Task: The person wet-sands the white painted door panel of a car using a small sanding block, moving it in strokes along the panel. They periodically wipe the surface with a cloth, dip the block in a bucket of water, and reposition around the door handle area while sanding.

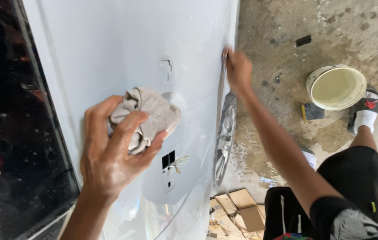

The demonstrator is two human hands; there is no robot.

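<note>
My left hand (pixel 109 153) is shut on a crumpled beige cloth (pixel 149 113) and presses it against the pale, glossy car body panel (pixel 122 44). My right hand (pixel 238 69) reaches out to the panel's right edge, above the wheel (pixel 224 133). It touches that edge, but it is blurred and its fingers cannot be made out. Small black marks and a short knotted string (pixel 177 163) sit on the panel just below the cloth.
A dark car window (pixel 15 133) fills the left. On the wet concrete floor stand a white bucket (pixel 335 86), a dark sponge (pixel 312 111) and a small black block (pixel 303 41). Flattened cardboard (pixel 238 209) lies under the car. My sandalled foot (pixel 367 111) is beside the bucket.
</note>
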